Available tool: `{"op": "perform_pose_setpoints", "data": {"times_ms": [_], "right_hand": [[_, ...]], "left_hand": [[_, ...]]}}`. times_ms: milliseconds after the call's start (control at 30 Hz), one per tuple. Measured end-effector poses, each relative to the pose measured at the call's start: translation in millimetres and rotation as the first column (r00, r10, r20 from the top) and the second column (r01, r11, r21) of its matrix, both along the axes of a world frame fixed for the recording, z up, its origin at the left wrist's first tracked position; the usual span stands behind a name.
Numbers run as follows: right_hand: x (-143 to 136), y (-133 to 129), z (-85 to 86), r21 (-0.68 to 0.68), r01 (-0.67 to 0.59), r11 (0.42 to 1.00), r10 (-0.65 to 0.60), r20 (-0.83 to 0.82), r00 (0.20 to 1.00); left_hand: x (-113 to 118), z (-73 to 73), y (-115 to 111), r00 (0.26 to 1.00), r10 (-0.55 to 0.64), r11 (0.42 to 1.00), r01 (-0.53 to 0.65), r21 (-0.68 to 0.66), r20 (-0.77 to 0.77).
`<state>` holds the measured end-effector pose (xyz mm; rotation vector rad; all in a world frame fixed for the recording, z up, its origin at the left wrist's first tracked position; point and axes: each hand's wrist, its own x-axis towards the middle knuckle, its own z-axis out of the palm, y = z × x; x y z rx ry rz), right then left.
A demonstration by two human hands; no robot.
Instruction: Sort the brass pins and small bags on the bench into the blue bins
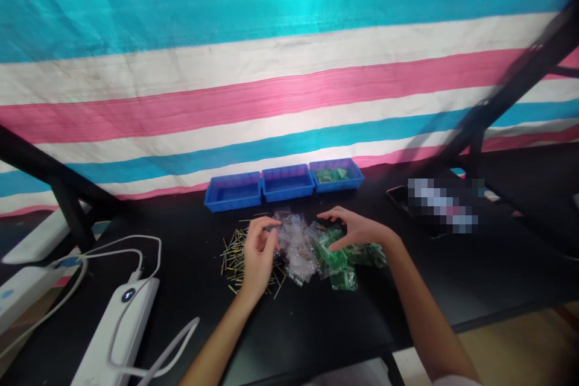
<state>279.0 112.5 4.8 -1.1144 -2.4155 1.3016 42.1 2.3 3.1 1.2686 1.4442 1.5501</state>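
Observation:
My left hand (259,253) is over the right part of a loose pile of thin metal pins (233,256), some with yellowish ends. Its fingers are loosely bent, and I see nothing between them. Beside it lies a heap of small clear plastic packets (298,250). My right hand (359,228) hovers with thumb and fingers spread above a heap of small green packets (344,279). Whether its fingertips touch the packets I cannot tell. Behind the heaps a blue tray (359,181) holds some green packets.
Two more blue trays, a left one (233,205) and a middle one (289,194), stand in the same row. A white power bank (113,332) with a looping white cable (160,253) lies at the left. At the right is a phone (398,194). Black slanted frame bars (511,81) flank the table.

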Motion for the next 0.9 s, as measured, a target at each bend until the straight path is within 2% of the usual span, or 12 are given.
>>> {"op": "perform_pose_setpoints", "data": {"times_ms": [133,200,333,467,633,900], "right_hand": [[2.2,-2.7,1.5,-0.005,-0.090,0.996,0.090,0.072,0.993],[2.5,-1.7,-0.5,0.003,-0.092,0.996,0.092,0.079,0.993],[3.7,3.5,-9.9,0.043,0.063,0.997,-0.066,0.075,0.995],[7.5,10.6,-17.7,0.180,0.239,0.954,-0.253,0.058,0.966],[3.7,13.0,-16.9,0.238,0.271,0.933,-0.277,-0.010,0.961],[-9.8,6.1,-1.8,0.322,0.396,0.860,-0.352,-0.186,0.917]], "left_hand": [[0.3,0.3,0.8,1.000,0.000,1.000,0.000,-0.005,0.002],[0.6,0.6,0.8,1.000,0.001,1.000,-0.001,-0.010,0.002],[0.2,-0.1,1.1,1.000,0.000,1.000,0.000,-0.015,0.000],[-0.5,-1.9,1.5,1.000,-0.006,1.000,0.006,-0.018,0.001],[0.3,-2.8,1.1,1.000,-0.012,1.000,0.012,-0.022,-0.003],[0.8,-3.0,2.5,0.999,-0.035,0.998,0.034,-0.043,-0.025]]}}
